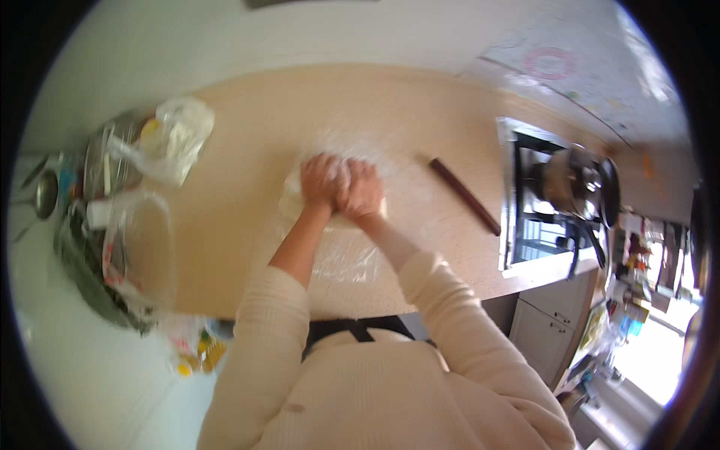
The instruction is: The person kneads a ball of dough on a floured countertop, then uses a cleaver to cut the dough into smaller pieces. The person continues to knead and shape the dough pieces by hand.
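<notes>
Both of my hands lie side by side on a pale mass, probably dough (291, 198), at the middle of the wooden worktop. My left hand (322, 181) presses on it from the left, and my right hand (360, 188) touches the left one and bears down beside it. The fingers are partly curled, and most of the mass is hidden beneath them. White flour (360, 140) dusts the surface beyond the fingertips. Clear plastic film (346, 261) lies flat nearer to my body. A dark brown rolling pin (466, 197) rests at a slant to the right.
On the right, a steel pot (568, 181) stands on a gas hob (509, 197). A white plastic bag (183, 135) sits at the back left, with a clear container (104, 163) beside it. Another clear bag (140, 247) lies at the left edge, and a ladle (46, 196) hangs there.
</notes>
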`<state>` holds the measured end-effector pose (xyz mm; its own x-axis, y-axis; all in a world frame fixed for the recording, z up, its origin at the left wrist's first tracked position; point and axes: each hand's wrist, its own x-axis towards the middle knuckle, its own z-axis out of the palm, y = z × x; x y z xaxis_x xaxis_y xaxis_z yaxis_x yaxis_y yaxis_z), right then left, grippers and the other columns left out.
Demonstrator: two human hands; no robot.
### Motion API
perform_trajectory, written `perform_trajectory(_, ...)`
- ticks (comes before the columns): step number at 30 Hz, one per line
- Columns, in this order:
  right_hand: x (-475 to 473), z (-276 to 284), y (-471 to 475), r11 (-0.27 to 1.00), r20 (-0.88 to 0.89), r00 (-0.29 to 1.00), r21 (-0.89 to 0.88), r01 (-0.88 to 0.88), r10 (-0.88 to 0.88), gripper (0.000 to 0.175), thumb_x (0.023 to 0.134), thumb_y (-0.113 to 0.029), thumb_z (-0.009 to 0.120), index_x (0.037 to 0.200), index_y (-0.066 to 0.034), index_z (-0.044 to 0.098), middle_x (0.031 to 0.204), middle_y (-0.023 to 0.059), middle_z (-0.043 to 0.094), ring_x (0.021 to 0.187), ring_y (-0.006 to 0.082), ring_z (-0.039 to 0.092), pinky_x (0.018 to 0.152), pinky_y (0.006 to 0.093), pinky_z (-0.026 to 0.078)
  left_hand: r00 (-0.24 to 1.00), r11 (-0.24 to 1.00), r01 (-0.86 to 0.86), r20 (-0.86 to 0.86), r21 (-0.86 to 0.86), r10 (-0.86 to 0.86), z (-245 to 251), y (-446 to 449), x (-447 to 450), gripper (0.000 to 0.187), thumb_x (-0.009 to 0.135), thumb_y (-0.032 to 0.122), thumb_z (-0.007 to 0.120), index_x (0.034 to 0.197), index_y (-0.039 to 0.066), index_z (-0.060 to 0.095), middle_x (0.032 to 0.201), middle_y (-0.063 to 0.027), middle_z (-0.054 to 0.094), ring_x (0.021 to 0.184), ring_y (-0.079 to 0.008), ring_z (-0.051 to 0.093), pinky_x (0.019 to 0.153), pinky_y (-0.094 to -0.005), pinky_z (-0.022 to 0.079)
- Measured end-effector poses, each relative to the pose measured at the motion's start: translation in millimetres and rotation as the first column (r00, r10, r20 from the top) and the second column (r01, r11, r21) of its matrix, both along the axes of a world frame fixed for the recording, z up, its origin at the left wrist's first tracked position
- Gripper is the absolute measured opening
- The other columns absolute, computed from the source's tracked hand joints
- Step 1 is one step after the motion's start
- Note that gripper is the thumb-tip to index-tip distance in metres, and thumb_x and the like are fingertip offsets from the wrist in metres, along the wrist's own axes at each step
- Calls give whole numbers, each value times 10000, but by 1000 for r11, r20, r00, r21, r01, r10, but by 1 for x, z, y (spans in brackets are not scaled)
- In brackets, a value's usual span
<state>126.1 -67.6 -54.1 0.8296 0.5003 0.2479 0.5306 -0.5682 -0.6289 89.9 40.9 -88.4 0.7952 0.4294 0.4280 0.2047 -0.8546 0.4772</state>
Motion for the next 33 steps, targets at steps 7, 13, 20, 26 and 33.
perform_trajectory(7,-33,20,-15,991,66,989,-43,-127,130,211,817,-278,564,788,-76,617,855,160,625,778,360,604,685,466,488,937,962,271,-219,-26,-270,34,15,-52,148,744,209,653,744,70,603,813,-130,616,807,-346,591,688,-495,456)
perform_trajectory(13,-97,53,-26,989,49,989,-41,-140,142,374,863,-416,512,963,-58,552,965,131,522,965,300,481,853,440,365,992,992,122,-18,-23,-122,58,-24,-133,285,916,321,501,804,72,582,873,-148,592,840,-364,548,752,-475,396)
perform_trajectory(20,-86,41,-39,970,137,961,-73,-232,240,367,894,-410,456,999,-71,550,988,115,536,992,283,482,854,420,361,997,985,-47,75,168,35,42,-43,-125,339,956,302,363,884,55,583,901,-140,602,805,-360,552,741,-455,398)
perform_trajectory(26,-38,38,3,944,-183,963,-226,-239,200,395,902,-420,450,1005,-57,564,944,120,604,979,307,523,844,427,377,996,998,-47,-78,52,51,33,-5,-84,225,880,295,537,842,77,580,864,-118,601,798,-337,565,703,-458,413)
perform_trajectory(33,-11,28,29,973,-105,991,-209,-101,80,451,930,-453,423,997,-31,567,918,154,611,964,342,521,825,464,393,985,999,-44,-168,-1,44,49,19,-50,258,872,316,577,816,65,561,879,-148,568,810,-367,547,705,-462,410)
